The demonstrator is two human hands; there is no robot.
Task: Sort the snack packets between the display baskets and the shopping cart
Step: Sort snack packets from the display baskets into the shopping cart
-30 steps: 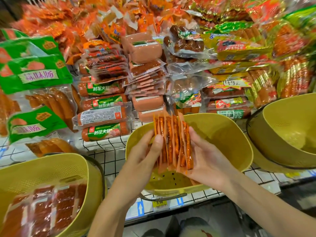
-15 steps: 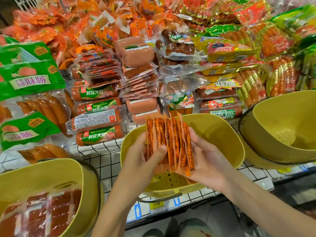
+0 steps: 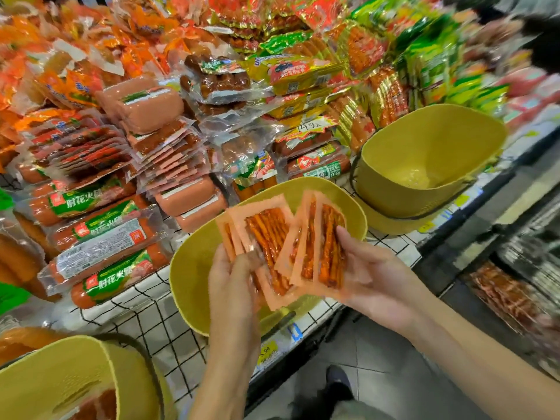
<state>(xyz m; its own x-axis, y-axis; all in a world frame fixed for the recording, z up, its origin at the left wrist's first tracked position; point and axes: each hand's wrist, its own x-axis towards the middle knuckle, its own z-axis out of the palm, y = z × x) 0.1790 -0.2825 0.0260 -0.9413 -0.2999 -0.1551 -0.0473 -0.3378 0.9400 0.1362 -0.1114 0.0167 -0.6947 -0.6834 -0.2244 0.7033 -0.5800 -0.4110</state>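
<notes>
Several thin orange snack packets (image 3: 281,247) of red spicy strips are fanned out between both hands, above a yellow basket (image 3: 188,268) on the shelf edge. My left hand (image 3: 233,283) pinches the left part of the fan with its thumb on top. My right hand (image 3: 366,274) holds the right part of the fan, thumb lying over the packets. A second yellow basket (image 3: 430,159), with nothing in it, stands to the right. A third yellow basket (image 3: 69,377) at lower left holds red packets. No shopping cart is in view.
The white wire-grid shelf (image 3: 145,316) carries piles of sausage packs (image 3: 100,237) and pink ham blocks (image 3: 188,195) behind the baskets. Orange, yellow and green packets fill the back. Price tags (image 3: 266,353) line the shelf edge. A lower dark shelf (image 3: 509,286) with red packets is at right.
The packets have split from one tight upright bundle into a wide fan, the left part tilting left. The view has swung to the right, and everything now looks blurred.
</notes>
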